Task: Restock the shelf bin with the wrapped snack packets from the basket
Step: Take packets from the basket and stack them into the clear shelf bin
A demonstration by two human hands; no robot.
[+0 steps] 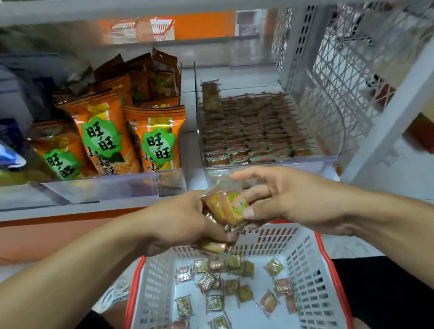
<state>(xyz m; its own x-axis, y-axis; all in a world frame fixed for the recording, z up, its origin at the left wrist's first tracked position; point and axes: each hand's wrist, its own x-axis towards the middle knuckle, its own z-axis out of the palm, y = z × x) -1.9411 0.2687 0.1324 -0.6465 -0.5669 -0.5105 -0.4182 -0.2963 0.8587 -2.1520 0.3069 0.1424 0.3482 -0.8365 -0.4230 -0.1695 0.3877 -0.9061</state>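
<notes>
Mid-transfer: the left hand (179, 221) grips a bunch of snack packets (225, 210) above the basket (311, 266); the right hand (279, 198) pinches one; next, lining them into the clear shelf bin (271, 165).

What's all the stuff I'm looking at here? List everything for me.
Basket: one, white with red rim, bottom centre below the hands.
Loose packets: roughly twenty, small, clear wrap with green, pink and tan prints, scattered on the basket floor.
Held packets: a small bunch, same kind, between both hands.
Right bin: one, clear, on the shelf, holding tidy rows of brownish small packets.
Left bin: one, clear, beside it.
Orange snack bags: several, orange with green labels, standing in the left bin.
Shelf frame: white, with wire mesh at right.
Left hand: grips the bunch.
Right hand: pinches a packet from the bunch.
</notes>
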